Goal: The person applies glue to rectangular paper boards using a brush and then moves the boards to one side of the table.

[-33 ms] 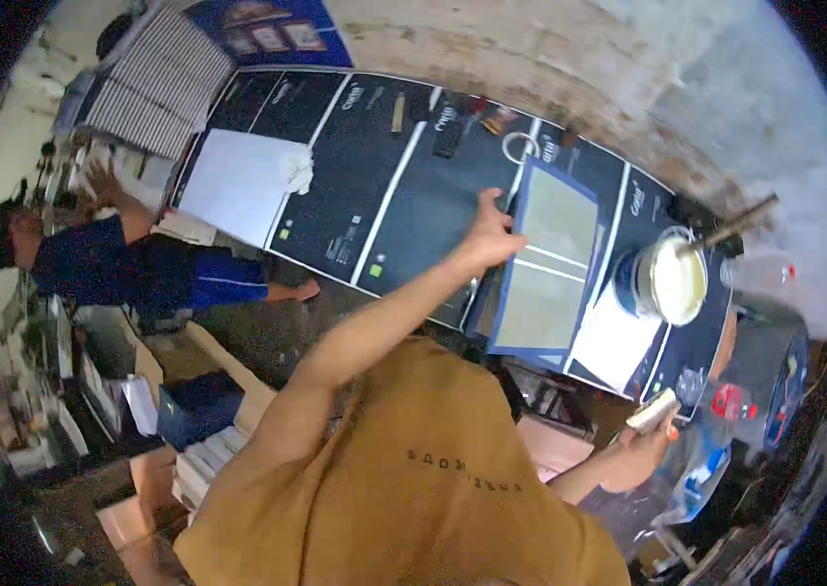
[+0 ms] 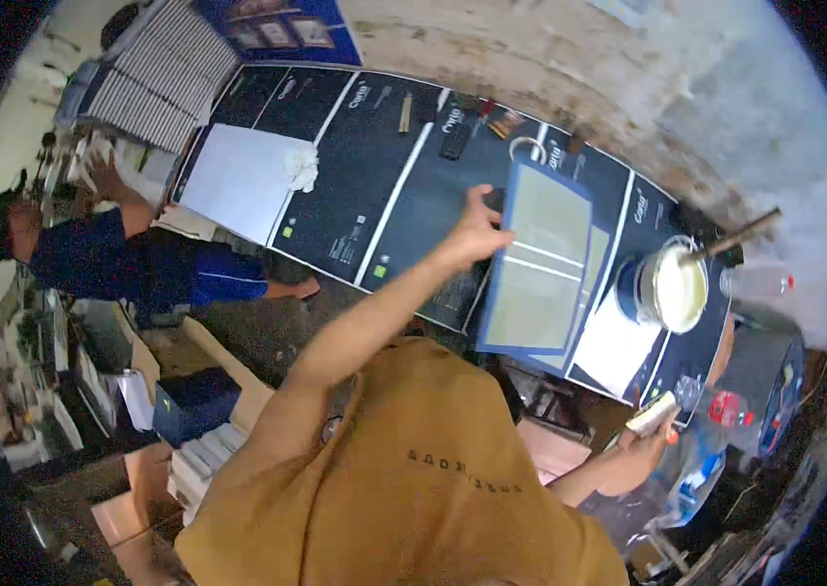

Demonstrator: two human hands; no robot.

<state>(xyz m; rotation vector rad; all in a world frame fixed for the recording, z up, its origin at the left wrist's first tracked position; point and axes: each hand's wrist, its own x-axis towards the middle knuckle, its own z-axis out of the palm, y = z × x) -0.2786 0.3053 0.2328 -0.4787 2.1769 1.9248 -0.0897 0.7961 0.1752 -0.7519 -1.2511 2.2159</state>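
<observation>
My left hand (image 2: 477,232) is closed on the left edge of a blue-edged book cover (image 2: 538,264), thumb and fingers pinching it. Two cream panels with white strips between them make up its upper face. A second, similar cover (image 2: 597,259) peeks out beneath its right side. Low on the right, my right hand (image 2: 646,447) grips a wide, flat brush (image 2: 652,414) with pale bristles, off the table's front edge. A bucket (image 2: 679,288) of white paste stands right of the covers, a stick (image 2: 738,234) leaning out of it.
Black boards with white lines cover the long table (image 2: 335,186). A white sheet (image 2: 237,181) with crumpled tissue (image 2: 301,166) lies left. A tape roll (image 2: 528,149) sits behind the covers. Another person (image 2: 130,249) is at the left; bottles (image 2: 731,408) stand right; open cartons (image 2: 228,366) are lower left.
My left hand has shifted slightly left with the top book cover, and more of the cover beneath shows on its right. My right hand with the brush stays nearly in place.
</observation>
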